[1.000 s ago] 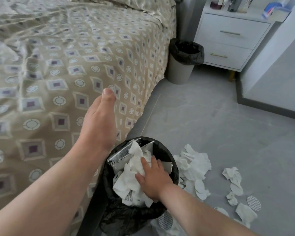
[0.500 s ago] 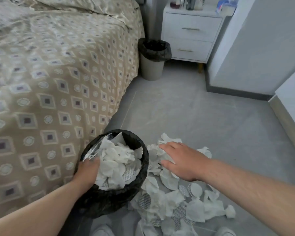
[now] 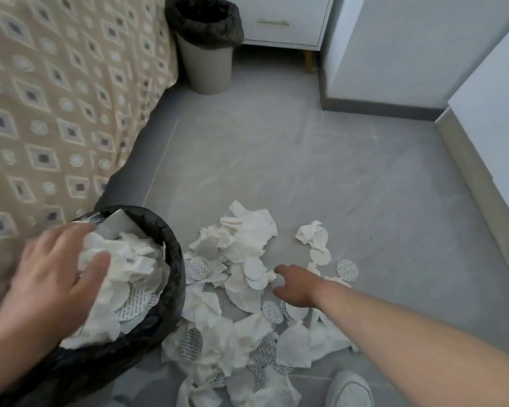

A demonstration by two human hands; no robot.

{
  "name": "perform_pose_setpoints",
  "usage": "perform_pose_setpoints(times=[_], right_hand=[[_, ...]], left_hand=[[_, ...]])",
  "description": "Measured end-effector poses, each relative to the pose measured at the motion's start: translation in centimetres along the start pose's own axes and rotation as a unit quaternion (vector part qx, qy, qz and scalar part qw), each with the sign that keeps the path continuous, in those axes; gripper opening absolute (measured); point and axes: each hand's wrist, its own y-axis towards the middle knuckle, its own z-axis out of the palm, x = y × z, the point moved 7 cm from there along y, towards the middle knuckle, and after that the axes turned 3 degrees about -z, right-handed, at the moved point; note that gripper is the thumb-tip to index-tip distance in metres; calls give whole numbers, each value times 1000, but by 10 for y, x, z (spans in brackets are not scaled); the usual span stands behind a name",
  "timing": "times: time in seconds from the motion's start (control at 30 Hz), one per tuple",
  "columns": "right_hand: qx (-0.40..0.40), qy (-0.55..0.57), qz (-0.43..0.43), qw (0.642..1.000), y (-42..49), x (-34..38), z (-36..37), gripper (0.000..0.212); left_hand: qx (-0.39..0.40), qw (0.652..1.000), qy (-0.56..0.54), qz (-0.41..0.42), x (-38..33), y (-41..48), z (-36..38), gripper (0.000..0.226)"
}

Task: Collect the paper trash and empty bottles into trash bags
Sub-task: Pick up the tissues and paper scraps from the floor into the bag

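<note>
Left hand: the left hand [image 3: 53, 274] is lying on top of the paper in the bag. Its fingers are spread and fairly straight, closing round nothing. The hand is motion-blurred.
Right hand: the right hand [image 3: 294, 286] is reaching down to the loose pile on the floor, back of the hand towards the camera. Its fingertips are pointing down among the paper, so whether they are pinching a piece cannot be told.
Trash bag: the black plastic trash bag [image 3: 172, 259] is standing open at lower left, beside the bed. It is holding crumpled white paper [image 3: 130, 259] and printed round pads up to its rim.
Paper on floor: a pile of crumpled white tissues and round white pads [image 3: 241, 251] is lying on the grey tiled floor [image 3: 306, 160]. It is touching the bag's right side and spreading towards the bottom edge of the view.
Outlying pieces: one crumpled white tissue [image 3: 313, 236] is lying just beyond the pile, and a round grey-patterned pad [image 3: 347, 270] is lying near it.
Bed: the bed with the beige diamond-patterned cover [image 3: 56, 98] is filling the left side.
Bin: a grey round waste bin lined with a black bag [image 3: 209, 63] is standing at the bed's far corner, beside a white drawer cabinet [image 3: 282, 22].
Footwear: a white shoe [image 3: 350, 389] is showing at the bottom edge, below the right forearm.
</note>
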Motion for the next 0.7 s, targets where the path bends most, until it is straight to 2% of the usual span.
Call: perform_pose_setpoints(times=[0.03,0.1,0.17,0.23,0.33,0.4,0.47,0.6,0.63,0.7], right_hand=[[6,1,-15,1000,9,4,7,53],[9,10,-29,1000,20,9,19,54],[-1,-3,-31,1000,23,3,26,52],[-17,-22,-31,999,17,-15,30,49],[-62,-20,-15,998,4,-52,32,53],[-87,-29,10,996,-5,-72,36,60],[-94,-22,39,995,-9,-83,43,67],[-76,6,71,995,-1,-89,59,88],[-69,11,71,995,2,-89,61,92],[-56,10,59,997,6,-83,65,98]], left_hand=[[74,995,-13,73,-66,-10,-11,29],[244,961,-53,121,-146,-42,27,42],[408,906,22,108,-154,-88,95,62],[468,871,140,47,-131,-108,154,73],[471,862,181,-42,-99,-114,199,95],[478,857,161,-109,-79,-122,220,96],[467,863,129,-143,-68,-128,226,80],[390,910,77,-121,-59,-127,224,25],[382,914,64,-121,-57,-127,224,16],[380,915,47,-128,-55,-124,222,12]])
